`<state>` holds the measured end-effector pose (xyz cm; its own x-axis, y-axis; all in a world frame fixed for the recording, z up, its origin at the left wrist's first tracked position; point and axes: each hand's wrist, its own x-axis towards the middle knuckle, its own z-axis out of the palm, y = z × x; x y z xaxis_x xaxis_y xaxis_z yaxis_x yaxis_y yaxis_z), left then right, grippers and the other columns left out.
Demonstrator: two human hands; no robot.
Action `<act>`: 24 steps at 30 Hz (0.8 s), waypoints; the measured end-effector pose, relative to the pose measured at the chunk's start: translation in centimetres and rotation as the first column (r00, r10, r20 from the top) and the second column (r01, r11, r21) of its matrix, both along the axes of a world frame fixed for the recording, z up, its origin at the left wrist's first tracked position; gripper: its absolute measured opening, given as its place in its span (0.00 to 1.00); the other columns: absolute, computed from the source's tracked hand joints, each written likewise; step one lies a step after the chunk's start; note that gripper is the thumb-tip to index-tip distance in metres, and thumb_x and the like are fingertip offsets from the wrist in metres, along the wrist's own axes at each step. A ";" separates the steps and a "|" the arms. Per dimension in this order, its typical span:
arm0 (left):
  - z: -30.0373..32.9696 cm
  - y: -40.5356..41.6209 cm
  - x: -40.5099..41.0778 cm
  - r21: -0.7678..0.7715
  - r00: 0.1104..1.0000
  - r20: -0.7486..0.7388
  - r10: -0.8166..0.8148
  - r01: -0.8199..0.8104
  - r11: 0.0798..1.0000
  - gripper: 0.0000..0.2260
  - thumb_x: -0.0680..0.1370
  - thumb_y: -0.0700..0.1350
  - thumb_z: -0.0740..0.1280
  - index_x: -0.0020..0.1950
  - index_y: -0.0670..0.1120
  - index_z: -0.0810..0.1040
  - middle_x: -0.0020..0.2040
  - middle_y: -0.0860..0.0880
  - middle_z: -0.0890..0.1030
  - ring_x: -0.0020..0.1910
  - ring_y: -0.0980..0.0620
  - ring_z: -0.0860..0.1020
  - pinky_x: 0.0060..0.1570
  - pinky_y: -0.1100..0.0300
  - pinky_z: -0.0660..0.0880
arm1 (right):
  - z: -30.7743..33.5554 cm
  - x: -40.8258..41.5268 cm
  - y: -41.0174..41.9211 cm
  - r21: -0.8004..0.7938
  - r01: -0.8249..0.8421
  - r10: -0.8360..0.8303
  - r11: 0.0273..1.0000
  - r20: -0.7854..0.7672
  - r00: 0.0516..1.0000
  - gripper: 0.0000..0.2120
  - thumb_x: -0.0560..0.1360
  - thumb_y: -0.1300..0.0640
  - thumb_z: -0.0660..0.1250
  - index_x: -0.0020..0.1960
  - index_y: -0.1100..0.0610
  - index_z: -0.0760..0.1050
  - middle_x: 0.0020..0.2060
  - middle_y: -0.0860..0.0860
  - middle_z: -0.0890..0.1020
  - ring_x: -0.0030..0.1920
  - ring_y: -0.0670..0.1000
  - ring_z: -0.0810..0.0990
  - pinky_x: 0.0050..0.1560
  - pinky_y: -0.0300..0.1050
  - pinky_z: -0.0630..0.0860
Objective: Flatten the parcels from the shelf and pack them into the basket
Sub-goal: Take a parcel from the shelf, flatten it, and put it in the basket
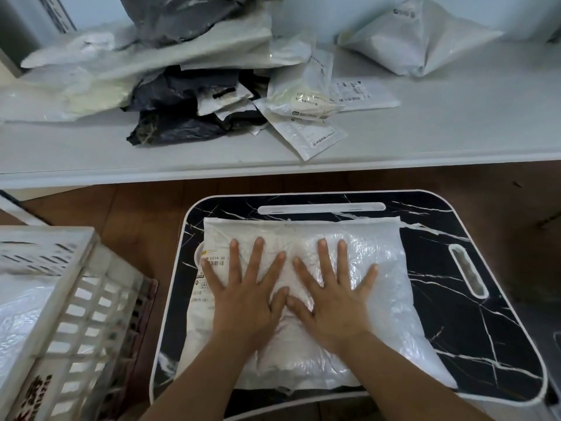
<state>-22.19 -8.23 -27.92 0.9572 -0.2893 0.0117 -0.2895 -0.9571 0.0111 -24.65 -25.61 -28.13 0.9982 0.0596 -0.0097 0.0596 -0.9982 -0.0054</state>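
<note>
A white plastic parcel [373, 299] with a printed label at its left edge lies flat on a black marble-patterned lap tray [473, 335]. My left hand [246, 296] and my right hand [331, 299] press down on its middle side by side, palms flat, fingers spread, thumbs nearly touching. A white slatted basket [82, 302] stands at the lower left, with a white parcel [18, 317] inside it. On the white shelf [455, 126] beyond the tray sits a heap of black and white parcels [188, 86].
A puffy white parcel [422, 41] sits alone at the shelf's back right, and flat white envelopes [312, 135] lie near its front edge. Brown wooden floor [142, 208] shows between shelf, basket and tray. The tray has a slot handle [469, 273] on its right.
</note>
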 end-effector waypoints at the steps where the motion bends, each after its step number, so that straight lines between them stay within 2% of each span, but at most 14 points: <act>1: -0.1 -0.1 0.1 -0.001 1.000 -0.005 0.002 -0.002 1.000 0.26 0.80 0.63 0.45 0.77 0.60 0.52 0.79 0.48 0.50 0.77 0.37 0.46 0.65 0.24 0.47 | -0.1 0.1 0.0 -0.005 0.000 -0.001 1.000 -0.005 1.000 0.32 0.77 0.29 0.46 0.76 0.41 0.56 0.78 0.56 0.52 0.77 0.64 0.48 0.59 0.84 0.52; 9: -0.4 -0.2 0.1 -0.041 0.999 -0.041 -0.007 0.005 0.999 0.26 0.80 0.63 0.42 0.78 0.60 0.49 0.79 0.48 0.48 0.77 0.36 0.44 0.64 0.24 0.48 | 0.2 0.2 0.0 -0.010 -0.003 0.003 1.000 -0.053 0.999 0.31 0.77 0.30 0.46 0.76 0.42 0.56 0.78 0.56 0.52 0.77 0.64 0.48 0.59 0.84 0.50; 20: -0.7 -0.3 0.1 -0.059 0.996 -0.084 -0.015 0.010 0.998 0.26 0.80 0.62 0.46 0.78 0.59 0.52 0.79 0.48 0.49 0.77 0.37 0.45 0.65 0.25 0.49 | 0.2 0.0 0.1 -0.005 0.001 -0.001 1.000 -0.152 0.988 0.31 0.78 0.30 0.47 0.76 0.42 0.56 0.78 0.55 0.53 0.77 0.63 0.49 0.59 0.83 0.50; 22: -0.9 -0.2 0.1 -0.056 0.996 -0.089 -0.018 0.013 0.998 0.26 0.80 0.62 0.47 0.78 0.59 0.52 0.79 0.48 0.49 0.77 0.37 0.45 0.65 0.25 0.48 | 0.1 0.0 0.1 0.004 0.006 -0.005 1.000 -0.180 0.984 0.31 0.78 0.30 0.46 0.77 0.41 0.55 0.78 0.54 0.52 0.77 0.63 0.48 0.60 0.83 0.49; 24: -1.0 -0.2 0.1 -0.055 0.995 -0.098 -0.018 0.013 0.998 0.26 0.80 0.62 0.46 0.78 0.59 0.52 0.79 0.49 0.49 0.77 0.37 0.45 0.65 0.25 0.48 | 0.2 0.0 0.1 0.021 0.013 -0.009 1.000 -0.203 0.979 0.31 0.77 0.30 0.43 0.77 0.39 0.50 0.79 0.53 0.47 0.77 0.62 0.42 0.61 0.83 0.44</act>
